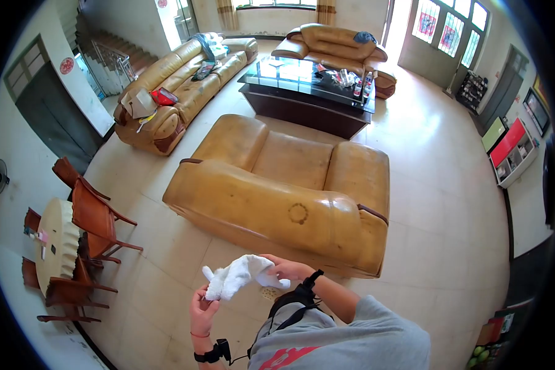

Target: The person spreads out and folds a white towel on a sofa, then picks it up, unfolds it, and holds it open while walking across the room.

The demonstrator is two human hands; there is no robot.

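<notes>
A white, fluffy cloth (pixel 239 275), which looks like a small towel, is stretched between my two hands in front of my body. The fingers of my left hand (pixel 202 308) pinch its lower left end. My right hand (pixel 285 269) grips the right part, and some of the cloth hangs below those fingers. Just beyond the cloth is the back of a tan leather armchair (pixel 259 197), which has a dark ring mark on it. Neither hand touches the armchair.
Past the armchair stands a black glass-topped coffee table (pixel 277 77) with bottles and clutter. A long tan sofa (pixel 191 86) holding bags and a smaller sofa (pixel 333 46) flank it. At left are wooden chairs (pixel 95 216) and a cloth-covered table (pixel 55 246). A shelf unit (pixel 515 154) lines the right wall.
</notes>
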